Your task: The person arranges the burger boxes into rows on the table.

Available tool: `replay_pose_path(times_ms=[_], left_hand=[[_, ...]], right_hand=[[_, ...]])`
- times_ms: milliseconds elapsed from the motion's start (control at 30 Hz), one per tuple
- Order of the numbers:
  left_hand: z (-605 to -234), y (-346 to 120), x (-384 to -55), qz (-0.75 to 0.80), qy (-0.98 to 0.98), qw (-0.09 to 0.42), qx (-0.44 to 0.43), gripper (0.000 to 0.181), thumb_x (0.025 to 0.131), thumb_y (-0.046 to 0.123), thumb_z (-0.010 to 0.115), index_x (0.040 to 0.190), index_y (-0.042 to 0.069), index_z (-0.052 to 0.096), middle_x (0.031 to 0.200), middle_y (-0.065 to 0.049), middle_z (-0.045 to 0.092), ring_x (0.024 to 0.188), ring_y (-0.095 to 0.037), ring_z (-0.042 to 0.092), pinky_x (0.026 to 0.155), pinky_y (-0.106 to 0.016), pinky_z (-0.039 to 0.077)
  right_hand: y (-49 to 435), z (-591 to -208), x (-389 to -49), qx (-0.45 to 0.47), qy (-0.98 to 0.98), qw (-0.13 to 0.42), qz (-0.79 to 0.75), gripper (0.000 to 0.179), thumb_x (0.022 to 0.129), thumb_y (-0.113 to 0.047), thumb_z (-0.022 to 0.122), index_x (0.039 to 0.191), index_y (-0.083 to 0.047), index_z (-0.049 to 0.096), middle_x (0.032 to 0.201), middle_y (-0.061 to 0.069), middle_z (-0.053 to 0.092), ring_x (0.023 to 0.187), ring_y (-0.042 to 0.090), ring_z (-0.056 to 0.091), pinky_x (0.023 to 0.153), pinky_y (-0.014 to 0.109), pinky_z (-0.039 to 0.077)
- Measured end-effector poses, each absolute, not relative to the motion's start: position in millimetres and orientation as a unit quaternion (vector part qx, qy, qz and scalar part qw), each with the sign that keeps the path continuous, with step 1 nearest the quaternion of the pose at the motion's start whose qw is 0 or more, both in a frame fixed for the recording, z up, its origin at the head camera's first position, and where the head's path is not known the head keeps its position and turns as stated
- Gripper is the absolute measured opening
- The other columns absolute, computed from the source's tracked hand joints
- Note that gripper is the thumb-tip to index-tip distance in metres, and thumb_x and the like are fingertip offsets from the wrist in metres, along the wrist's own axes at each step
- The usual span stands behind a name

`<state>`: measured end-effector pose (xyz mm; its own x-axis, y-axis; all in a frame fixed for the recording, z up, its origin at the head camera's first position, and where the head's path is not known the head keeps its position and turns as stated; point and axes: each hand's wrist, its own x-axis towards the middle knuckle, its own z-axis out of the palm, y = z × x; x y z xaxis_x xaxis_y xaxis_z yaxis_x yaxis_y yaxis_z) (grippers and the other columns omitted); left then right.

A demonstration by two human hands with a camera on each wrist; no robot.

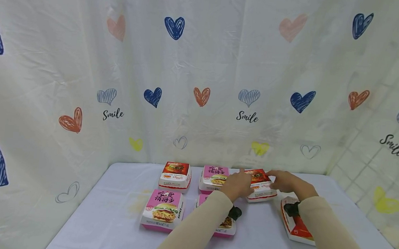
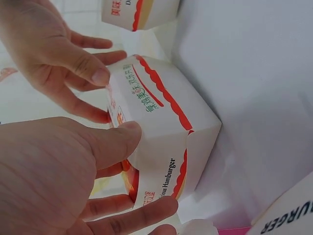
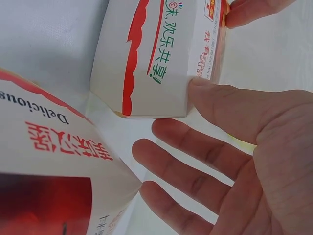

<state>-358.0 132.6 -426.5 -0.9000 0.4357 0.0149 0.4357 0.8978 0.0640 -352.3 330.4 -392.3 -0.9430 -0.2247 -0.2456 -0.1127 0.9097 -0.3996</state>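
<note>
A white burger box with a red top picture rests on the table between the two hands. The left hand is at its left side; in the left wrist view the thumb lies against the box's front and the fingers spread, fairly straight, along its side. On the right side is the right hand. Its thumb touches the box's top edge in the right wrist view, while the other fingers extend loosely beside the corner. The left forearm partly hides a pink burger box.
A red-topped box and a pink box stand in the back row. Another pink box sits front left. Under the right forearm, partly hidden, lies a red-and-white box. A heart-patterned curtain hangs behind the table.
</note>
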Motion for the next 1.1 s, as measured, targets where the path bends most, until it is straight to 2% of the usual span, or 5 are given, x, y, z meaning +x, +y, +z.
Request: replay_pose_path(times_ms=[300,467,633,867,1100], left_hand=[[-426.4,132.9,-359.0,-0.037,-0.972,0.004,-0.231,0.029,0.097,0.044,0.068,0.122,0.028,0.07,0.136,0.002,0.061,0.094,-0.016,0.067,0.078,-0.033,0.057],[-427.4,132.6,-360.9,-0.043,-0.97,0.007,-0.238,0.025,0.097,0.039,0.069,0.12,0.029,0.069,0.119,0.004,0.065,0.09,-0.014,0.063,0.077,-0.033,0.055],[-427.1,131.8,-362.0,-0.039,-0.968,0.009,-0.249,0.024,0.098,0.035,0.068,0.121,0.029,0.069,0.121,0.004,0.065,0.09,-0.014,0.063,0.076,-0.033,0.055],[-425.7,131.0,-360.7,-0.042,-0.966,0.006,-0.253,0.021,0.101,0.031,0.063,0.122,0.03,0.07,0.126,0.002,0.064,0.089,-0.014,0.062,0.072,-0.033,0.053],[-421.8,130.7,-356.2,-0.04,-0.969,0.013,-0.245,0.018,0.099,0.029,0.067,0.117,0.027,0.071,0.122,0.003,0.065,0.086,-0.014,0.061,0.072,-0.031,0.052]], right_hand=[[331.5,-396.4,-359.1,-0.084,0.975,0.134,-0.155,0.055,0.097,-0.01,0.067,0.144,0.007,0.045,0.106,0.021,0.068,0.09,0.027,0.066,0.075,0.041,0.056],[330.2,-395.2,-355.9,-0.077,0.968,0.15,-0.187,0.06,0.096,-0.012,0.069,0.146,0.007,0.042,0.11,0.022,0.068,0.094,0.032,0.07,0.08,0.044,0.059],[330.4,-398.2,-356.0,-0.082,0.968,0.148,-0.187,0.06,0.096,-0.012,0.069,0.146,0.009,0.042,0.113,0.024,0.069,0.095,0.032,0.071,0.08,0.045,0.059],[328.4,-396.1,-353.6,-0.082,0.968,0.149,-0.185,0.06,0.097,-0.013,0.068,0.146,0.009,0.043,0.139,0.035,0.054,0.095,0.032,0.072,0.081,0.045,0.06],[326.7,-391.4,-350.3,-0.086,0.968,0.149,-0.185,0.058,0.098,-0.013,0.067,0.145,0.011,0.042,0.138,0.036,0.053,0.093,0.031,0.071,0.078,0.044,0.059]])
